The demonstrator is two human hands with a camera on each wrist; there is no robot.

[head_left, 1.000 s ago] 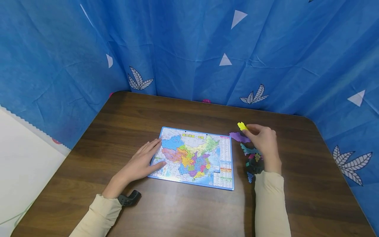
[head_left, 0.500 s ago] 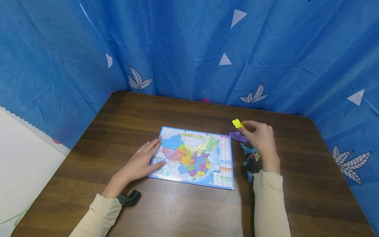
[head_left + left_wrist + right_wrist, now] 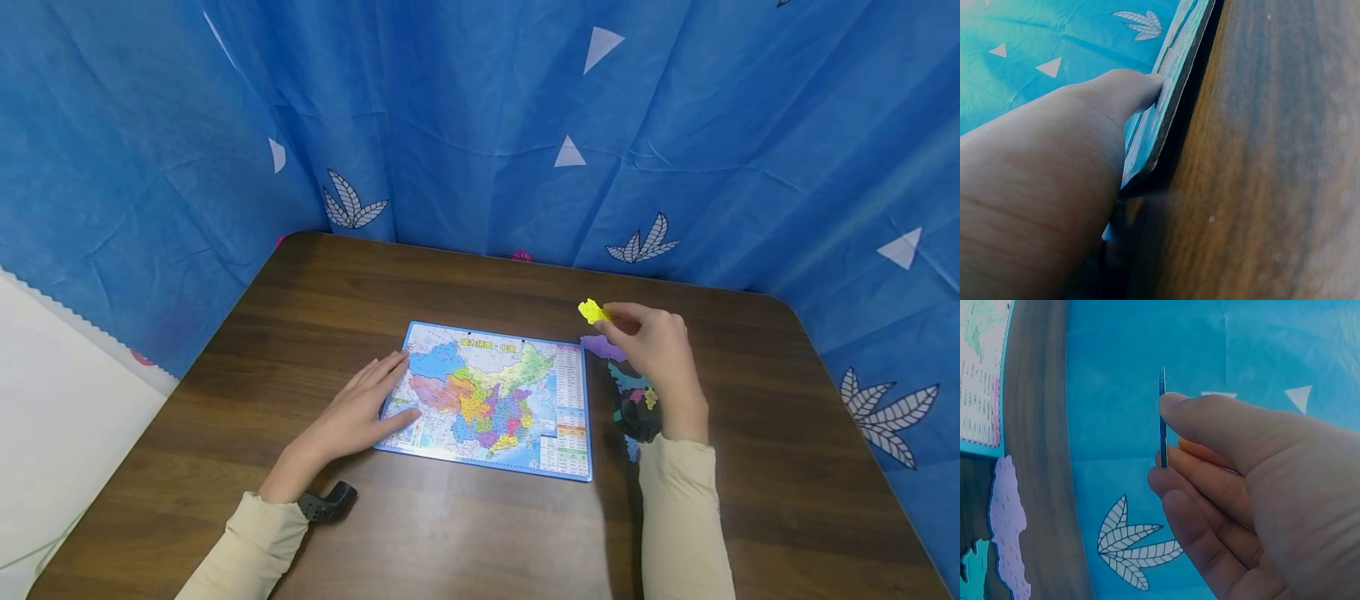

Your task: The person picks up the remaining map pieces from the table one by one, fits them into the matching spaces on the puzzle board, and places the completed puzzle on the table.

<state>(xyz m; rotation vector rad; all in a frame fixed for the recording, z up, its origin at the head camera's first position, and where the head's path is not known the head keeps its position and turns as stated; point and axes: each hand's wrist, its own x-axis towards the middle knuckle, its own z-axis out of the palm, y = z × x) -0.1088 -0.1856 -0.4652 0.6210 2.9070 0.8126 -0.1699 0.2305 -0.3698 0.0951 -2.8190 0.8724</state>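
A map puzzle board [image 3: 487,358] with a blue border lies flat on the wooden table. My left hand [image 3: 362,408] rests on its left side with fingers and thumb spread; in the left wrist view the thumb [image 3: 1141,90] touches the board's edge [image 3: 1169,119]. My right hand [image 3: 662,354] pinches a yellow map puzzle piece [image 3: 590,311] between thumb and fingers, above the table beyond the board's right top corner. The right wrist view shows that thin puzzle piece [image 3: 1162,434] edge-on, so its face is hidden there.
Right of the board lie a purple piece [image 3: 602,347], a teal piece [image 3: 624,379], small pink and yellow pieces and a blue piece [image 3: 632,450], partly hidden by the right wrist camera [image 3: 637,419]. A blue curtain [image 3: 480,125] hangs behind the table [image 3: 450,267].
My right hand has shifted slightly left and up in the head view, carrying the yellow puzzle piece. My left hand and the board have stayed in place.
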